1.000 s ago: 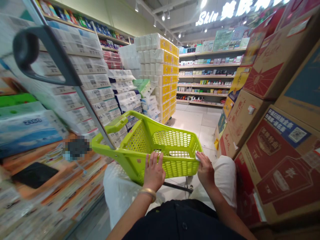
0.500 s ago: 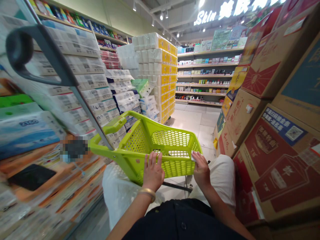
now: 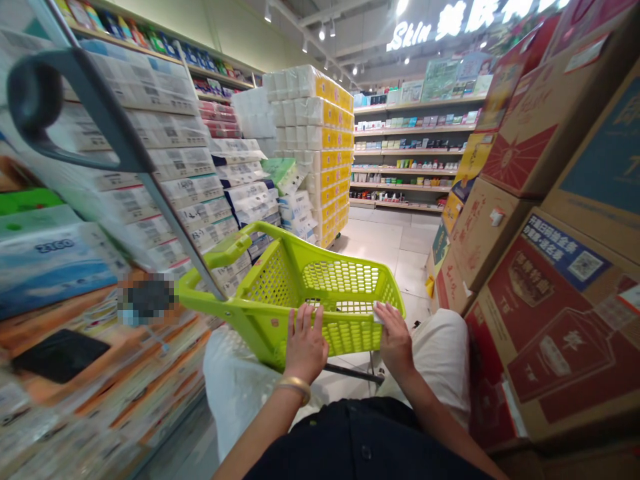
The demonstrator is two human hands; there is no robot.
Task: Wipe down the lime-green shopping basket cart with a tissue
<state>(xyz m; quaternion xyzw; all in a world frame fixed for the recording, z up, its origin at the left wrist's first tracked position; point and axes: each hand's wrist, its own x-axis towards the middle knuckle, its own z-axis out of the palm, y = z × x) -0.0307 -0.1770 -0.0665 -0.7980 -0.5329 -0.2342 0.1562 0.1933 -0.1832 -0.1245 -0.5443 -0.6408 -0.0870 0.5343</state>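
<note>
A lime-green plastic shopping cart with a perforated basket stands in front of my knees. My left hand is closed over the near rim of its basket, fingers hooked on top; a gold bangle circles that wrist. Farther right on the same rim, my right hand presses a small white wipe, mostly covered by the fingers, against the plastic. Through the basket's openings the floor shows. From the cart's left end a metal pole with a dark grey handle rises toward the upper left.
Stacked tissue packs line the left side, with a black phone lying on lower packs. Large cartons rise close on the right. Paper rolls are piled ahead, before product shelves. A tiled aisle runs between.
My right hand has slid a little left along the rim with the white wipe. My left hand and the cart stay practically where they were.
</note>
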